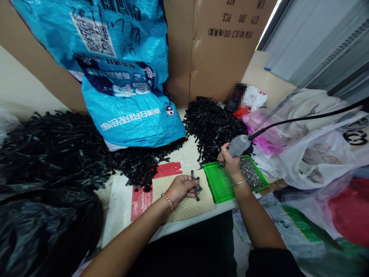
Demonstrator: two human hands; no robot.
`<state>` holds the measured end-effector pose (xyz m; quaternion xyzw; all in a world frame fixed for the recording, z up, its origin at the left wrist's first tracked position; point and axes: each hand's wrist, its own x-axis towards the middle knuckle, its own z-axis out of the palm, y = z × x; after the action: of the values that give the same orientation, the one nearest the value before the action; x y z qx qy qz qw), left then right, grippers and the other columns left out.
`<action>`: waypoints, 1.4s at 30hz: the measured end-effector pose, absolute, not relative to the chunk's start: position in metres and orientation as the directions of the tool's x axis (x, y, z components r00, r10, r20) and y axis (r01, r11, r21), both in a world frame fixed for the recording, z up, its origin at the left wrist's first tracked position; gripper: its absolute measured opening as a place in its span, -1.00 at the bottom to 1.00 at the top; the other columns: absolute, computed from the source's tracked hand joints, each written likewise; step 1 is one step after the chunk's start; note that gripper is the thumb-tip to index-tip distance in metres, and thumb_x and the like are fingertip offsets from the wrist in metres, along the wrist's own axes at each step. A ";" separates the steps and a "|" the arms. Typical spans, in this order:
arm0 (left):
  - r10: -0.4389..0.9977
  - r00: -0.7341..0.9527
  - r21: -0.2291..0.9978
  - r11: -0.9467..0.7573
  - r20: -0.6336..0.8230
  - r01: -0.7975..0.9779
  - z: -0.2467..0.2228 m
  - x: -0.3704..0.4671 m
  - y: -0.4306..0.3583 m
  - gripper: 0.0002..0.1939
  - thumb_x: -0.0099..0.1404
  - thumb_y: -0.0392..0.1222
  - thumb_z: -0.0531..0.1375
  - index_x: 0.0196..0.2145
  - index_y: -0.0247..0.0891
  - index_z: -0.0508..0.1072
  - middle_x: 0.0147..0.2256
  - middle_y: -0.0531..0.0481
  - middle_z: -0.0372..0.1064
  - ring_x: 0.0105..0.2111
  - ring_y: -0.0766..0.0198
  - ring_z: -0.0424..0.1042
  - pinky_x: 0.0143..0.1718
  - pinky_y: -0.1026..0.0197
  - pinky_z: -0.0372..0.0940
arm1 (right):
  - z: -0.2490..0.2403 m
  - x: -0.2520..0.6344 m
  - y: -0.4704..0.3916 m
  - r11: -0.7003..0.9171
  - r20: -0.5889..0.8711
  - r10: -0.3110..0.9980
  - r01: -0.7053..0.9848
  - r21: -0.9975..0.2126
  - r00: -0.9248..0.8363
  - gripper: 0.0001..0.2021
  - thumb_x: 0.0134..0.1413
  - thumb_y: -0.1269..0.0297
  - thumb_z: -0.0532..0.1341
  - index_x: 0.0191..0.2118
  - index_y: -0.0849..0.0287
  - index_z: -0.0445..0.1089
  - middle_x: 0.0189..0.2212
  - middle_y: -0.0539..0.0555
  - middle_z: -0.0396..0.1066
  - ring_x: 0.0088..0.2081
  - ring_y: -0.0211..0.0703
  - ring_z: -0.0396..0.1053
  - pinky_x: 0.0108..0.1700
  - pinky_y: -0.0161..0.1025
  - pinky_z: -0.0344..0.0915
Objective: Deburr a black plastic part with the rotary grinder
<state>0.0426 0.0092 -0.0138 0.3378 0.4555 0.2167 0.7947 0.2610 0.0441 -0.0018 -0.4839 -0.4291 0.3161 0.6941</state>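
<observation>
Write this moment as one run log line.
left hand: holds black part on mat | right hand: holds tool over green tray

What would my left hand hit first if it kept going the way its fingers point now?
The left hand points right across the beige mat, already holding a small black plastic part. Beyond that, the green tray looks first in line, though depth is hard to judge.

daylight from upper right | glare there | edges warped | sharp centre
</observation>
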 end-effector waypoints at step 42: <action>0.681 0.472 0.759 0.650 -0.561 -0.035 -0.016 0.044 0.011 -0.68 0.09 -0.14 0.40 -0.50 -0.35 0.34 -0.49 -0.13 0.49 -0.51 0.27 0.50 -0.46 0.22 0.44 | 0.036 0.172 -0.021 0.250 0.158 0.952 -0.363 -0.898 0.263 -0.78 0.06 0.05 0.21 -0.28 0.03 0.21 -0.77 -0.23 -0.04 -0.71 -0.32 -0.03 -0.54 -0.29 0.12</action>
<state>0.0440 0.0112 -0.0160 0.3506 0.4605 0.2285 0.7828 0.1723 -0.0214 0.0360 -0.3881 -0.3791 0.4739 0.6936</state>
